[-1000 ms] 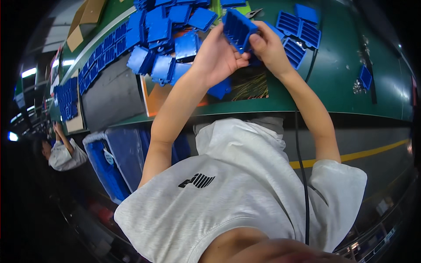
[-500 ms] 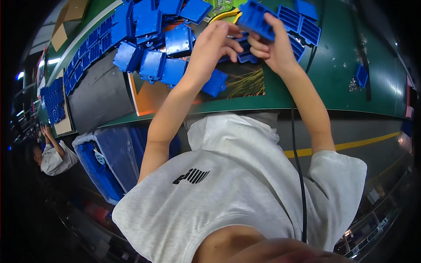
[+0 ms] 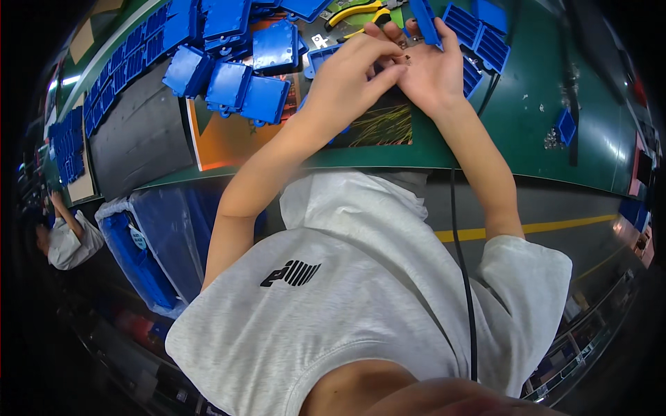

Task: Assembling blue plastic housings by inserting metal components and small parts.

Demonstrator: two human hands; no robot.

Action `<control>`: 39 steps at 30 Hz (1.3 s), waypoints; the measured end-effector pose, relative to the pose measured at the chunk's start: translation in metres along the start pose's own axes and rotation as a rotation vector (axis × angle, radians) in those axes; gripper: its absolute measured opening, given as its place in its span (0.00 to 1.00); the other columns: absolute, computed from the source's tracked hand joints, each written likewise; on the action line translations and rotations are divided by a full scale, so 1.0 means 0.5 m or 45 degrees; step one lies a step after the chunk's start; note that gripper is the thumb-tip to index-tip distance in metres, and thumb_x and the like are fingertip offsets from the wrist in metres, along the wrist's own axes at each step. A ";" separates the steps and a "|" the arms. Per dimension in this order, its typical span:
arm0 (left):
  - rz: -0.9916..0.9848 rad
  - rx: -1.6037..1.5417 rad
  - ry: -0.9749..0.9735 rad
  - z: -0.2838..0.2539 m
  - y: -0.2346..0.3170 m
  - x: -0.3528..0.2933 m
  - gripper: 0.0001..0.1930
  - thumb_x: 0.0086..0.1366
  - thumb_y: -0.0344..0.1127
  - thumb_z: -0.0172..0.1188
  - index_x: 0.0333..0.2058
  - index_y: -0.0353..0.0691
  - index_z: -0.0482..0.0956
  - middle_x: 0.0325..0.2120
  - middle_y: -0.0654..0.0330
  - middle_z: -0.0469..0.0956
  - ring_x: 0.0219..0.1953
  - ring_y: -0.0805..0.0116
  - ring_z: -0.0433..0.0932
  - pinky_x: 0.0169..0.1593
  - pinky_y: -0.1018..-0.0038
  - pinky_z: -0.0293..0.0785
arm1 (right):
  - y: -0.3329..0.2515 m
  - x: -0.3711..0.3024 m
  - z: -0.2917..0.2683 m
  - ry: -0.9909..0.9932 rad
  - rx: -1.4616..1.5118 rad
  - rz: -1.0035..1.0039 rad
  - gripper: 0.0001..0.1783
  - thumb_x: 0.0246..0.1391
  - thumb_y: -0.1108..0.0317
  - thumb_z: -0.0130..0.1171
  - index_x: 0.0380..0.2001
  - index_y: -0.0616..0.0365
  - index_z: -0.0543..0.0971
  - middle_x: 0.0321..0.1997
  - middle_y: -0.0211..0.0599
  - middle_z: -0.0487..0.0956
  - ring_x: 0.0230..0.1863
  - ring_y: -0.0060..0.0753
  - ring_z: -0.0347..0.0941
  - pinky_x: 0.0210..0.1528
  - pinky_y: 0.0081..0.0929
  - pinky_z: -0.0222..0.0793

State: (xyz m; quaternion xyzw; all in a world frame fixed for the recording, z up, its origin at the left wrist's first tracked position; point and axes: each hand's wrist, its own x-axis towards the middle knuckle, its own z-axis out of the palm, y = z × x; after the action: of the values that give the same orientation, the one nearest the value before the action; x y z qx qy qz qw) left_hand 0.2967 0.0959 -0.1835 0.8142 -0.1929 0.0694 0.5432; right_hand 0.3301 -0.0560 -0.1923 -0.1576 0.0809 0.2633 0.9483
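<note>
Palm up, my right hand (image 3: pixel 436 78) grips a blue plastic case (image 3: pixel 424 22) between its thumb and fingers. A few tiny metal pieces (image 3: pixel 408 59) lie on that palm. My left hand (image 3: pixel 355 75) reaches across to it, thumb and fingertips pinched together beside the pieces; whatever sits in the pinch is too small to make out. Under and beside the left hand are more blue cases, one with its plain face up (image 3: pixel 275 46). Yellow-and-black pliers (image 3: pixel 357 10) rest just beyond the hands.
Several blue cases (image 3: pixel 225 84) are heaped at the left, and slatted ones (image 3: pixel 491 50) lie right of my hands. A black mat (image 3: pixel 142 147) covers the green table (image 3: pixel 527 139) at left. A black cable (image 3: pixel 459 243) hangs down in front. Another person (image 3: pixel 73 239) is far left.
The right hand has turned palm up, and the case it holds is now tilted on edge. My left hand has moved in to the right palm, its fingers closing to a pinch.
</note>
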 end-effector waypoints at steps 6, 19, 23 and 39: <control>0.048 0.016 0.009 0.001 -0.023 -0.006 0.09 0.58 0.28 0.59 0.39 0.38 0.77 0.31 0.63 0.76 0.26 0.77 0.73 0.29 0.82 0.69 | 0.000 0.005 -0.020 -0.126 0.041 0.077 0.20 0.57 0.52 0.44 0.35 0.60 0.73 0.42 0.47 0.75 0.60 0.49 0.62 0.60 0.41 0.56; 0.079 -0.222 0.170 -0.097 -0.030 0.024 0.08 0.62 0.29 0.56 0.40 0.36 0.74 0.35 0.59 0.80 0.36 0.71 0.78 0.40 0.78 0.73 | -0.001 -0.010 0.022 0.089 -1.229 0.057 0.22 0.59 0.53 0.45 0.34 0.65 0.72 0.26 0.41 0.76 0.24 0.29 0.74 0.26 0.21 0.70; 0.151 -0.052 0.238 -0.085 -0.017 0.030 0.07 0.59 0.29 0.59 0.36 0.36 0.78 0.36 0.58 0.79 0.38 0.66 0.77 0.42 0.74 0.72 | 0.013 -0.021 0.023 0.092 -1.294 0.143 0.19 0.59 0.54 0.47 0.36 0.64 0.70 0.25 0.38 0.75 0.21 0.26 0.73 0.22 0.20 0.69; 0.289 0.236 0.168 -0.069 -0.031 0.028 0.07 0.56 0.26 0.60 0.35 0.36 0.80 0.32 0.58 0.79 0.35 0.65 0.78 0.39 0.76 0.72 | 0.024 -0.022 0.026 -0.017 -1.244 0.161 0.17 0.61 0.58 0.44 0.37 0.64 0.69 0.26 0.38 0.75 0.24 0.28 0.73 0.26 0.21 0.70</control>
State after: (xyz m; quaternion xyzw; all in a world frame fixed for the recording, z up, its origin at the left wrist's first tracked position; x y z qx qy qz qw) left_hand 0.3191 0.1293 -0.1783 0.8274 -0.2405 0.2013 0.4659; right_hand 0.3155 -0.0472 -0.1807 -0.5769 -0.0487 0.3286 0.7462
